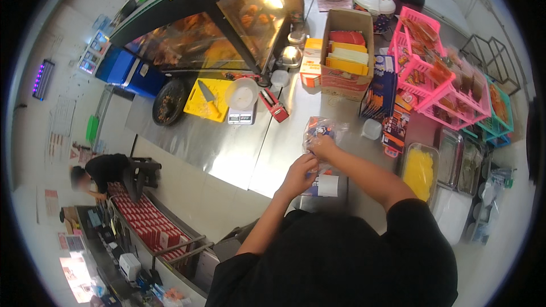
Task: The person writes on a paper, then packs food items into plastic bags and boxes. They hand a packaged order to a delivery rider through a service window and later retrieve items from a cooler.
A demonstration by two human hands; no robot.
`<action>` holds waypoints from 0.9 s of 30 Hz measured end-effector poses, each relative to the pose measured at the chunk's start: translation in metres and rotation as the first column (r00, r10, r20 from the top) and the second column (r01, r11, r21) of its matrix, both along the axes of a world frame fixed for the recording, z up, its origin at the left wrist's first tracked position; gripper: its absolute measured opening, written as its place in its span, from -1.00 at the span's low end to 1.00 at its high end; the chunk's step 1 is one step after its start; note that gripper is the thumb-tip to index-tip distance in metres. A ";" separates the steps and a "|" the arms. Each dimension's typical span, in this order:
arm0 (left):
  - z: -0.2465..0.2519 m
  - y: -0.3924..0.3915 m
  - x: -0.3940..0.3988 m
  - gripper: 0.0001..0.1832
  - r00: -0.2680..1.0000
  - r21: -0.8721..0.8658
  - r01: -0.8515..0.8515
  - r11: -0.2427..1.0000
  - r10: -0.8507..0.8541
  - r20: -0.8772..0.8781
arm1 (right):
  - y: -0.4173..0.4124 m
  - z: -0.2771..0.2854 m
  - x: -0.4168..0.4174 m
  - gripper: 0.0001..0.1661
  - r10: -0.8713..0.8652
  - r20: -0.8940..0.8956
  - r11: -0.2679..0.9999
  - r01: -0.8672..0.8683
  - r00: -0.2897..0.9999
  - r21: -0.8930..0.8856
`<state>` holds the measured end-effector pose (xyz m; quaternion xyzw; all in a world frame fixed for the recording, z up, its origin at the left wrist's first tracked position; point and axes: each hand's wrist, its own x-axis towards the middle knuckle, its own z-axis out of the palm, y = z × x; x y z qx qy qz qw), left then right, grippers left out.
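Note:
Both my hands are at a clear plastic bag (337, 127) over the steel counter (294, 106). My left hand (302, 174) pinches the bag's near edge with bent fingers. Beside it, on the right, my right hand (324, 147) reaches onto the bag; its fingertips are partly hidden, so its grip is unclear. A blue and orange printed packet shows through the plastic. Below my hands lies a purple printed package (313, 186) with a white panel (328, 185), close to the counter's near edge.
Beyond my hands stands a cardboard box (347, 87) of packets. Pink baskets (452, 106) and a yellow-filled tray (420, 170) are at right. Leftward are a tape dispenser (275, 108), a scale (242, 116) and a knife (207, 96) on a yellow board. Another person (106, 170) bends over red boxes.

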<state>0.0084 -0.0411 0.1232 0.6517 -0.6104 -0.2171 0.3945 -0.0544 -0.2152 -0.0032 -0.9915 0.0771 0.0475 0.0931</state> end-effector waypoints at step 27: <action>-0.132 0.093 -0.049 -0.69 0.778 0.378 -0.452 0.808 0.564 -0.277 | 0.107 -0.025 -0.134 -0.77 -0.710 -0.163 0.108 0.335 0.685 0.936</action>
